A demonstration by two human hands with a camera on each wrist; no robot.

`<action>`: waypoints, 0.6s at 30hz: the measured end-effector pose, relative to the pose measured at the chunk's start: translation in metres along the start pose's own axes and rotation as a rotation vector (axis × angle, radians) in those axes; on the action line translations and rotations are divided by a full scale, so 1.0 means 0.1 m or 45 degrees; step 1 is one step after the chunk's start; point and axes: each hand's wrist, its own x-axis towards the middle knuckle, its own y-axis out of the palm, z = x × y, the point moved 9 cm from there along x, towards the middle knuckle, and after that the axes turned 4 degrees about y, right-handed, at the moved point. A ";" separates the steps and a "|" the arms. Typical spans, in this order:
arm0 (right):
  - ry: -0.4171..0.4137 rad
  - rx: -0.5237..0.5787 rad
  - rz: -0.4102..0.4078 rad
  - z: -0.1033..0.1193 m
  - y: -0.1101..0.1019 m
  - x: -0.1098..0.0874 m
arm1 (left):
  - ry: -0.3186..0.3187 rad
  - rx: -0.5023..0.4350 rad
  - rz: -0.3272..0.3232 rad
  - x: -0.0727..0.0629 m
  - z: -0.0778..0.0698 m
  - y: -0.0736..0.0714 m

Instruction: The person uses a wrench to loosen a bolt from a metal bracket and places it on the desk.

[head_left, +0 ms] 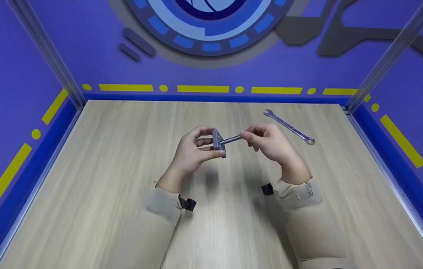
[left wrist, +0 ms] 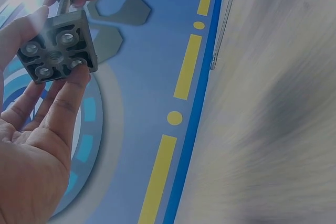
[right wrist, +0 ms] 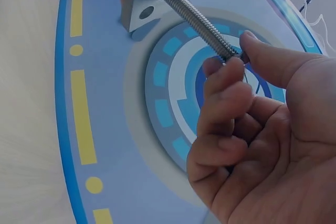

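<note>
In the head view my left hand (head_left: pixel 189 149) grips a square grey metal plate (head_left: pixel 218 144) by its edges, thumb on one side and fingers on the other. The left wrist view shows the ribbed face of the plate (left wrist: pixel 58 45), with round holes at the corners and a threaded hole in the middle. A long threaded bolt (right wrist: pixel 197 19) stands out from the middle of the plate's smooth face. My right hand (head_left: pixel 269 142) pinches the far end of this bolt between thumb and fingertips. Its other fingers are curled beneath, holding nothing else. The fingertips partly hide the bolt's end.
A shiny combination wrench (head_left: pixel 289 127) lies slantwise on the wooden table (head_left: pixel 95 157), beyond and right of my right hand. Blue printed panels (head_left: pixel 204 74) wall in the back and both sides, with metal posts (head_left: pixel 391 52) at the corners.
</note>
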 end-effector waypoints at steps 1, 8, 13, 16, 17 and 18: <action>-0.013 -0.006 -0.006 0.01 -0.01 0.00 | 0.007 0.001 0.001 0.00 0.00 0.00; -0.032 0.047 -0.022 0.04 -0.04 -0.02 | 0.012 -0.004 0.002 0.01 -0.01 -0.01; -0.041 0.066 -0.034 0.05 -0.06 -0.03 | -0.003 -0.014 -0.003 0.01 0.00 -0.01; -0.053 0.052 -0.028 0.06 -0.05 -0.03 | -0.007 -0.026 0.009 0.01 0.00 -0.01; -0.059 0.049 -0.024 0.06 -0.05 -0.03 | -0.010 -0.030 0.013 0.01 0.00 -0.01; -0.067 0.046 -0.020 0.07 -0.05 -0.03 | -0.012 -0.034 0.019 0.01 0.01 -0.01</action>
